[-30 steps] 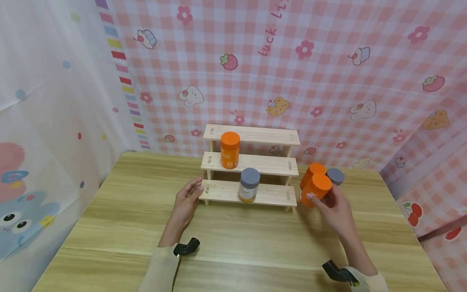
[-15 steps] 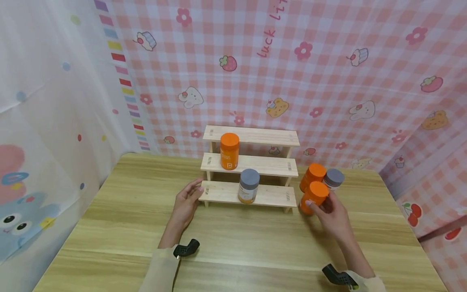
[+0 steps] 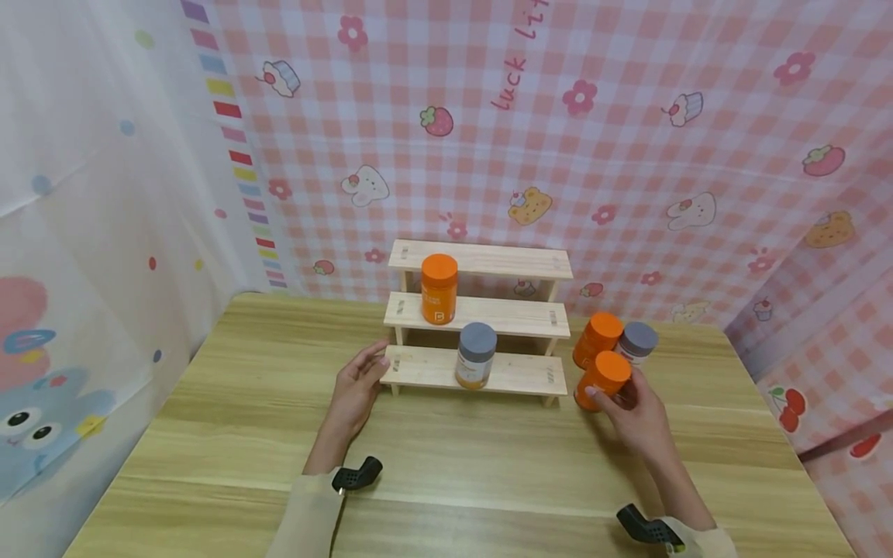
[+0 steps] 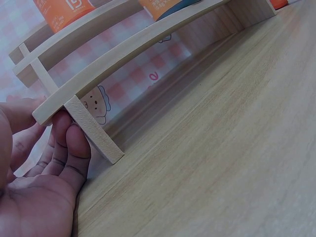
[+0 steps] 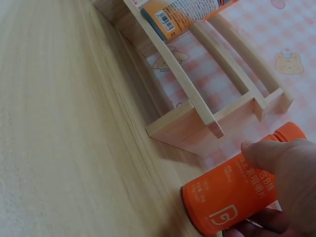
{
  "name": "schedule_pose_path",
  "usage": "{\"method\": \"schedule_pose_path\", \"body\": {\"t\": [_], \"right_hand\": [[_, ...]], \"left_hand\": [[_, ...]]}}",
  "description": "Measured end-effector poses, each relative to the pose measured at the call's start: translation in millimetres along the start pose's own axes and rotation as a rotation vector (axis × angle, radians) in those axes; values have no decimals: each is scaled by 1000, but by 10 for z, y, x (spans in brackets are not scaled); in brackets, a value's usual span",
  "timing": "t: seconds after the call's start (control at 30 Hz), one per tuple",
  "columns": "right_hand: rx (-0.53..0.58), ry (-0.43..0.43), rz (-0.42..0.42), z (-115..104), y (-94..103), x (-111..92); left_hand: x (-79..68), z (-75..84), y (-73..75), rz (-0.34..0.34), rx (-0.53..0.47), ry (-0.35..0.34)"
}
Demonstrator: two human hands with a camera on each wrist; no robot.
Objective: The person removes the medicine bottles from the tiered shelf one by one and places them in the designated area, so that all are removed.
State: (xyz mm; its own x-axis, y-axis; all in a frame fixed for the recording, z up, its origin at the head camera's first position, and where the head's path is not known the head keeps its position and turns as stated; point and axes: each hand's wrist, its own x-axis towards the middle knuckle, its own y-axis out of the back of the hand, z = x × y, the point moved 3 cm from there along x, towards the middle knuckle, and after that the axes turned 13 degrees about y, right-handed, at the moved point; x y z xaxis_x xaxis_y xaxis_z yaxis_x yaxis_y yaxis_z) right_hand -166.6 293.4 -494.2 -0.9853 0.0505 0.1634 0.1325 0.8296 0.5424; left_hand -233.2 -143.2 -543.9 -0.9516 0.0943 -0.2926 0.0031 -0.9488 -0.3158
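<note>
A small three-tier wooden display shelf [image 3: 516, 373] stands on the table. My left hand [image 3: 356, 394] grips the left end of its lowest board; in the left wrist view the thumb lies on top and the curled fingers [image 4: 78, 140] are underneath, by the leg. To the right of the shelf, my right hand [image 3: 640, 415] holds an orange supplement bottle [image 3: 601, 381] between thumb and fingers. That bottle [image 5: 229, 192] leans slightly, its base at or close to the tabletop; I cannot tell whether they touch. Some right fingers are hidden behind it.
Another orange bottle [image 3: 594, 341] and a grey-lidded jar [image 3: 638, 341] stand just behind the held bottle. On the middle board is an orange bottle [image 3: 439, 291]; a grey-lidded jar [image 3: 476, 356] is on the lowest. A checked cloth [image 3: 446, 178] hangs behind the table [image 3: 446, 473].
My right hand has brought the orange bottle slightly toward me, away from the bottle and jar behind, so more of the grey-lidded jar shows. My left hand keeps its place on the shelf.
</note>
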Motion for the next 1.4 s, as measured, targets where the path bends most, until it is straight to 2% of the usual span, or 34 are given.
{"method": "schedule_pose_path", "body": {"t": [0.23,0.73,1.0,1.4], "right_hand": [[-48,66,23,-132,73,2],[-159,257,155,-559,281,31],[-143,308,122,-744,282,96],[-136,372,52,-1015,58,246]], "left_hand": [[21,-15,6,-3,-2,-6],[44,-1,16,-5,-2,-6],[33,15,11,-3,-10,-3],[8,7,3,-6,-15,3]]}}
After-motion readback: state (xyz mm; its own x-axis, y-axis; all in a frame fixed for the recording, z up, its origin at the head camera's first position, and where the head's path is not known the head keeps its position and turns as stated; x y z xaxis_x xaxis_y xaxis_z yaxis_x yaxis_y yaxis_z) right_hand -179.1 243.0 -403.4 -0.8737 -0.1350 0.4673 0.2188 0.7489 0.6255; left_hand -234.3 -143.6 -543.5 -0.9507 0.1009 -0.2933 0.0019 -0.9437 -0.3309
